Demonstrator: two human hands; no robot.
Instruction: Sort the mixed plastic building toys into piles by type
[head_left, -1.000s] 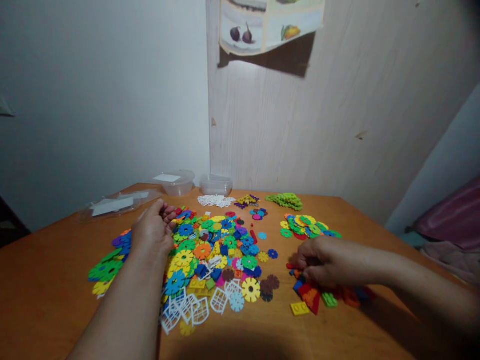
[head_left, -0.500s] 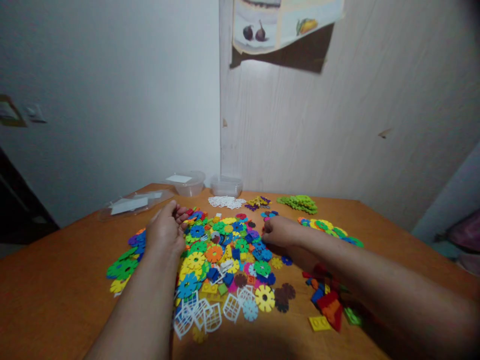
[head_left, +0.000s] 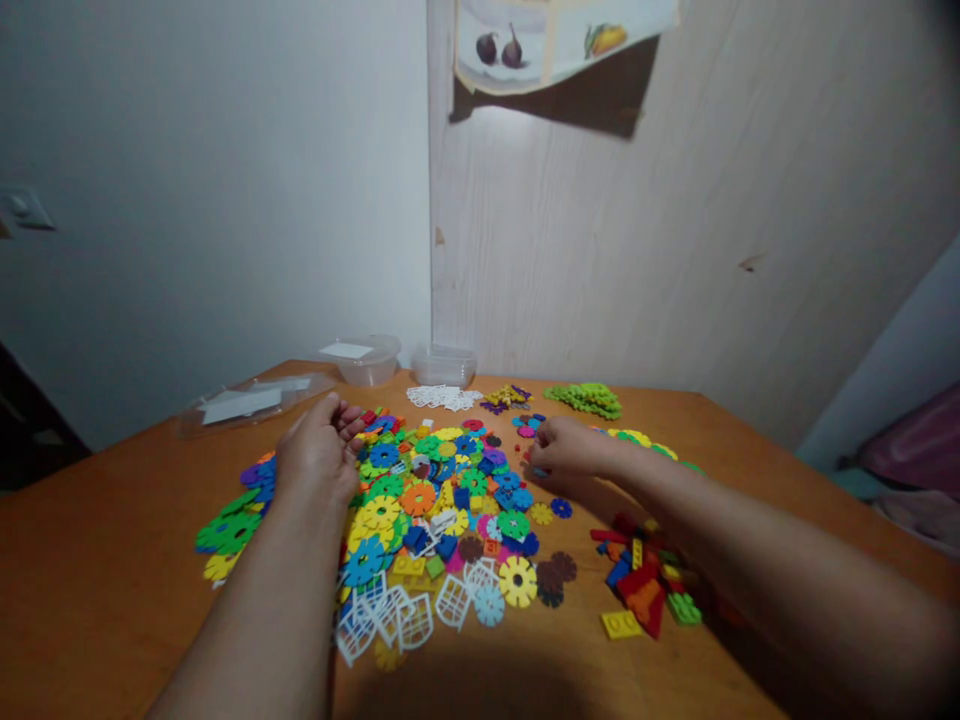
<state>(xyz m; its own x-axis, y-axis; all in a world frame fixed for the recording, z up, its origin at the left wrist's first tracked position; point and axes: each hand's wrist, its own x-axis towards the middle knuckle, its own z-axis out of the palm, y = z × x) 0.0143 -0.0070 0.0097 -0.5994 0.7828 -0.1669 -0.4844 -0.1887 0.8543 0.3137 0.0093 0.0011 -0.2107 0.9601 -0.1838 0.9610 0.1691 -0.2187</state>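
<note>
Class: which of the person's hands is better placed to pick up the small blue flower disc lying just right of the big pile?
Probably the right hand: it hovers just above the blue flower disc, while the left hand rests across the pile's far side.

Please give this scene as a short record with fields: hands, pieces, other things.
left hand: rests on the mixed pile, fingers curled
right hand: at the pile's right edge; grip unclear
bricks: under the right forearm
white grids: at the pile's near edge
green heap: at the back
tubs: by the wall
table: orange wood
</note>
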